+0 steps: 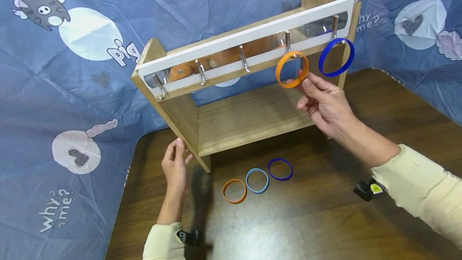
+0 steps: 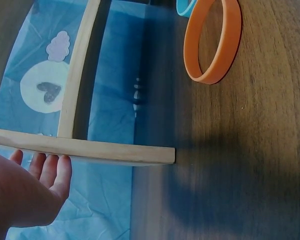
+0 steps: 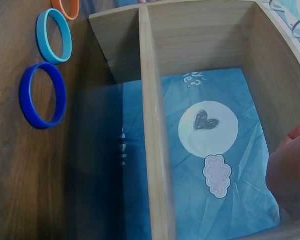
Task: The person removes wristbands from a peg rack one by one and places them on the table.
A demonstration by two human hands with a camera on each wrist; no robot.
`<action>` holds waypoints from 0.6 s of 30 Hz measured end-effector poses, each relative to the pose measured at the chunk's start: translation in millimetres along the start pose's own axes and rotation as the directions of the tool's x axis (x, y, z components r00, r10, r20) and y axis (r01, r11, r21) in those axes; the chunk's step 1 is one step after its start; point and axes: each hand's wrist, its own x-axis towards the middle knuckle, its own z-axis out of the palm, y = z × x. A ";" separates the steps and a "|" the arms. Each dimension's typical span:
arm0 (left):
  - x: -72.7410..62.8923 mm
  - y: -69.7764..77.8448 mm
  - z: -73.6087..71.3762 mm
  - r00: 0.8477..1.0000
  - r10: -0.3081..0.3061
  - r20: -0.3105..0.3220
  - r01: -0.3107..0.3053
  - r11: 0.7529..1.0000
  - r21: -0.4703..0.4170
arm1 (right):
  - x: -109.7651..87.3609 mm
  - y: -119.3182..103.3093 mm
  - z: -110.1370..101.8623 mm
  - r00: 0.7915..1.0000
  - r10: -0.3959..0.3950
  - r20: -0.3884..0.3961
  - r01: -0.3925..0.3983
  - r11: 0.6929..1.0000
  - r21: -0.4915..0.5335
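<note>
Head view from above, facing forward-down, wooden rack [image 1: 249, 115] mid-frame, left and right wrist views closer, turned sideways, both catching tabletop orange band [image 2: 232, 40], light-blue band [image 3: 66, 37].

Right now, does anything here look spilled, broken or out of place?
Nothing stands out: three bands lie on the table, a dark blue one hangs from the rightmost hook of the rack, and the right hand holds an orange one by the next hook.

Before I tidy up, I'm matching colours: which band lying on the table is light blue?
The middle band, between the orange band and the dark blue band; it alone is light blue.
</note>
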 end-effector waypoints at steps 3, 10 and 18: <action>0.0 0.3 0.6 1.000 -0.004 -0.004 0.004 1.000 -0.005 | -0.2 -1.1 1.4 1.000 -0.004 0.003 0.004 1.000 0.010; 0.3 -0.4 0.3 1.000 -0.007 -0.007 0.007 1.000 -0.012 | -2.5 -2.8 6.2 1.000 -0.007 -0.012 0.007 1.000 -0.024; 0.4 -0.4 -0.3 1.000 -0.009 -0.002 0.009 1.000 -0.006 | -6.8 -10.5 20.9 0.998 -0.050 -0.043 0.050 0.999 0.009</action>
